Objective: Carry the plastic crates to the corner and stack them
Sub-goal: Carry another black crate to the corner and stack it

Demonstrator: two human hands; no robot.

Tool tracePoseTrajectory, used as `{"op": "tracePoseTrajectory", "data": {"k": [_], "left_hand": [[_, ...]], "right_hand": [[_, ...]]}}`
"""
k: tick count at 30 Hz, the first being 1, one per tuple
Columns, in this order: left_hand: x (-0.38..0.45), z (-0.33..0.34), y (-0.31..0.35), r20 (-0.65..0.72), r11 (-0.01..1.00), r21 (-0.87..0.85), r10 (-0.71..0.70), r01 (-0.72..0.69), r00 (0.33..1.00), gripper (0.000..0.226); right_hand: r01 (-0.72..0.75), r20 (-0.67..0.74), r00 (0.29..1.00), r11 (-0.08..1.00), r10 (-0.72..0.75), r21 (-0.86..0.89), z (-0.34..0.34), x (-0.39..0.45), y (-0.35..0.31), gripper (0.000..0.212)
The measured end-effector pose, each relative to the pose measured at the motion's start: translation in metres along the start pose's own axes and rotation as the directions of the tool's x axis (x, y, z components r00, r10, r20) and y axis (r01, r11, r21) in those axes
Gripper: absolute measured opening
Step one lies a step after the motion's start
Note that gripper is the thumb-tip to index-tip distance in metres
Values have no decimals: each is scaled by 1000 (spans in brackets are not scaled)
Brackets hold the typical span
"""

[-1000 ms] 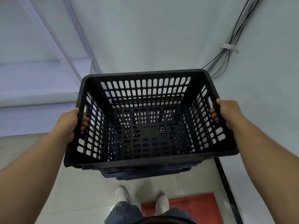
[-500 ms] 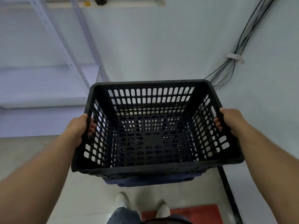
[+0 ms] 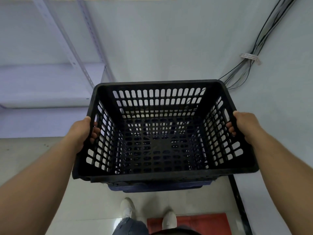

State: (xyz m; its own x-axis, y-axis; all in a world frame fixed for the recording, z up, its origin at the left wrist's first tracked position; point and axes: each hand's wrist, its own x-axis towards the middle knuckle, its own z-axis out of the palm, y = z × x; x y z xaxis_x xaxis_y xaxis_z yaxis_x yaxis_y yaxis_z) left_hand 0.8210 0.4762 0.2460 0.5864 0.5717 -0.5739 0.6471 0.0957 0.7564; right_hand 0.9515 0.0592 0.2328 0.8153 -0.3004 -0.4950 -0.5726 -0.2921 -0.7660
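Head view, the only one. We are holding the black crate (image 3: 162, 133) out in front of us, above the floor (image 3: 33, 158), with a blue crate (image 3: 157, 188) showing just under its near edge; whether the two are nested or only one behind the other, we cannot tell. Our left hand (image 3: 81, 133) is making its grip on the left side wall, fingers (image 3: 94, 131) curled shut through the slots below the rim. Our right hand (image 3: 243, 126) is doing the same on the right wall, closed through the openings. Between the two grips the crate is sitting level and empty.

Beyond the grips the walls are meeting in a corner, cables (image 3: 245, 72) running down on the right-hand side and a shelf rack (image 3: 50, 85) on the left.

Handling, as we judge it: light, stiff moulded plastic, not fragile. The rim slots at mid-length are giving the best hold, balanced and unlikely to slip.
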Motion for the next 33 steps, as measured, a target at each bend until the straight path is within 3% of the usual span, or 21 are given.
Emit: {"op": "tracePoseTrajectory", "data": {"k": [11,16,24,33], "left_hand": [[1,0,-3,-7,999,16,39,-39,999,35],[-3,2,-4,-10,1000,-5,27,-27,1000,34],[-2,7,-3,-51,999,-26,31,-32,998,32],[5,10,-4,-115,996,69,62,-55,991,33]], "right_hand": [[58,-21,998,998,-59,-16,-2,-1,19,33],[45,-6,999,997,-44,55,-2,-3,15,31],[17,-12,1000,1000,-17,21,4,10,7,35],[52,-15,998,996,-53,-70,4,12,10,30]]}}
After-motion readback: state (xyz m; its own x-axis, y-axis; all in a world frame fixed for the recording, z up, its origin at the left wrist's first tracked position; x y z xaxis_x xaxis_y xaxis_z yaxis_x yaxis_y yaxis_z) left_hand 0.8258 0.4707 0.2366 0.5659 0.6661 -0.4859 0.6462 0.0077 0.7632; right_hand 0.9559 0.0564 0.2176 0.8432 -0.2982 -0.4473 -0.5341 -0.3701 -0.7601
